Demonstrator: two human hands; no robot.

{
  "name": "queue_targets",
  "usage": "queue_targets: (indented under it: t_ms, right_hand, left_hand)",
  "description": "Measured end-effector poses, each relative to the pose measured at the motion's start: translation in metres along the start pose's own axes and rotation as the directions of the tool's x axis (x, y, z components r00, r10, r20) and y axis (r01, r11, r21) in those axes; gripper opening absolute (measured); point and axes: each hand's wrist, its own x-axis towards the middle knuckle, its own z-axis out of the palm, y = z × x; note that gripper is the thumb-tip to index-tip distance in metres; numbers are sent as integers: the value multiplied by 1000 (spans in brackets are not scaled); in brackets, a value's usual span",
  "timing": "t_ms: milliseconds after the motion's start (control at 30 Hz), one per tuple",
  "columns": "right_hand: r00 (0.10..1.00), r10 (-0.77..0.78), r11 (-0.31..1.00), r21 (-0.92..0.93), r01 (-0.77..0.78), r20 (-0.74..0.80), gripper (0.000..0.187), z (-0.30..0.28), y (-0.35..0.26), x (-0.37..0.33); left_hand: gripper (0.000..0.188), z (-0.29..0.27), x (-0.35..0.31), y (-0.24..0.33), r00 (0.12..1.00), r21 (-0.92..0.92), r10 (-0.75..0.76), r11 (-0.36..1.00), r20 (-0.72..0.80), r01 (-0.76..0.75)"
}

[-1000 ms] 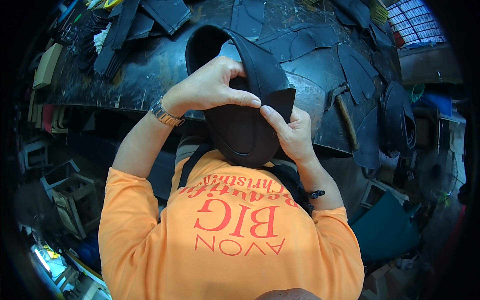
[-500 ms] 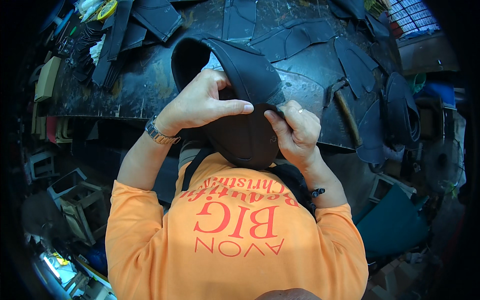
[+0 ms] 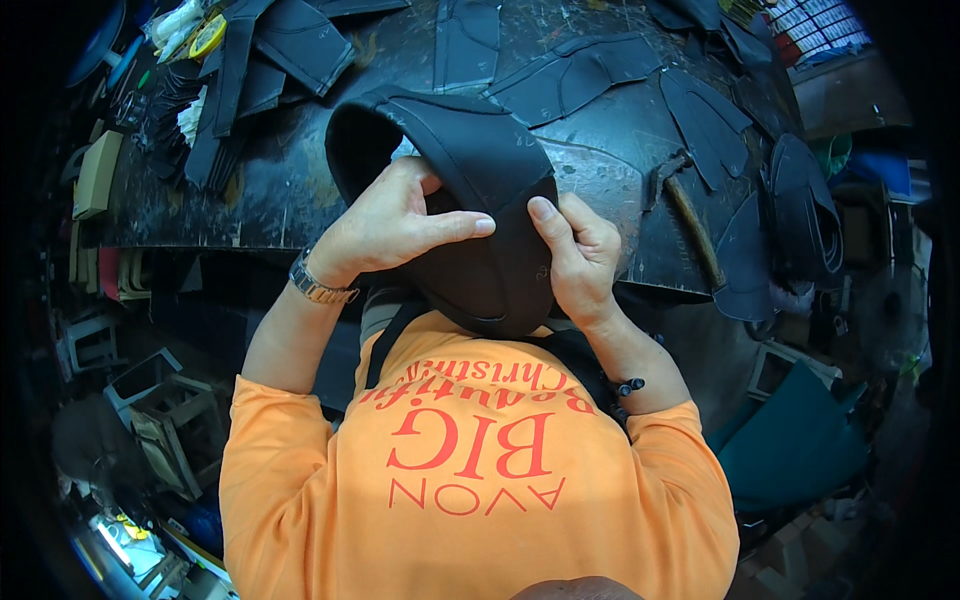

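Between my hands is a black leather-like piece (image 3: 490, 150), bent round into a loop with stitched seams along it. My left hand (image 3: 400, 215) grips its inner edge, fingers inside the loop and thumb on the outer face. On the right side my right hand (image 3: 580, 250) pinches the edge beside an overlapped join, thumb on top and fingers behind. The lower part of the piece, brownish black, hangs close to my orange shirt. Its underside and most of my left fingertips are hidden.
A hammer (image 3: 690, 220) with a wooden handle lies right on the dark worktable (image 3: 270, 210). Flat black cut pieces (image 3: 580, 75) are spread at the back, with a stack (image 3: 165, 120) at the left. A rolled black piece (image 3: 805, 210) is at the right edge. Stools (image 3: 170, 420) stand lower left.
The raised flap at the right edge now lies flat against the loop, and my right thumb has shifted slightly left and up onto the join. My left hand has moved slightly left.
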Motion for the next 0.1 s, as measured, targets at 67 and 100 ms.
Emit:
queue_targets:
  t_ms: [67, 100]
  right_hand:
    - [995, 100, 986, 136, -98, -8, 40, 3, 0, -1]
    - [988, 156, 968, 198, -151, -8, 39, 5, -1, -2]
  left_hand:
    - [47, 0, -1, -1, 1000, 2, 13, 1000, -7, -13]
    - [48, 0, -1, -2, 1000, -2, 4, 1000, -10, -4]
